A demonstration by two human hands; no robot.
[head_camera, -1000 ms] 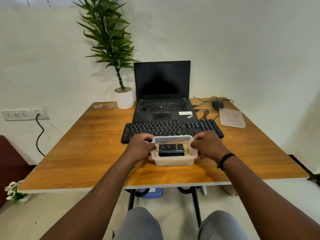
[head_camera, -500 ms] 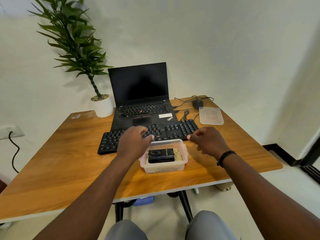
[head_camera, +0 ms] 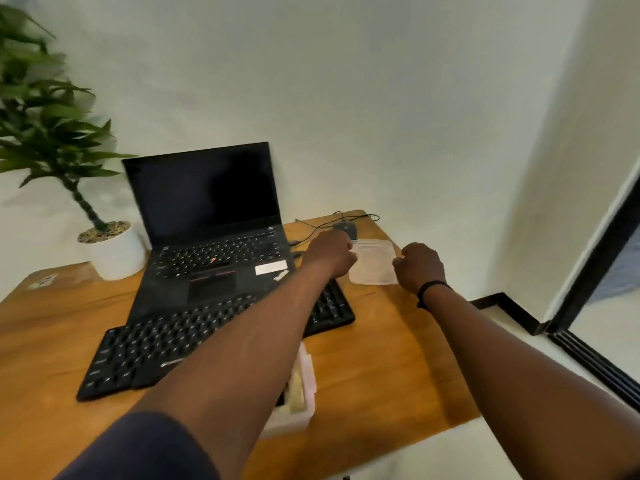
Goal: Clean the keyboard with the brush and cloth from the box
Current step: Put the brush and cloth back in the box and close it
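Clear lid (head_camera: 373, 263) — far right, gripped by left hand (head_camera: 330, 253) and right hand (head_camera: 419, 266); box (head_camera: 300, 393) partly hidden behind left forearm, keyboard (head_camera: 194, 344) alongside.

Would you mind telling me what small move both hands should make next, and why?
Probably close the left hand and right hand on the lid: they flank its short edges, fingers curled, grip unclear. The box sits open near the table's front edge.

No readable text; white sticker (head_camera: 270, 267) on laptop (head_camera: 214, 261) palm rest blank or blurred; pale logo on keyboard (head_camera: 145, 344) front edge too blurred to read
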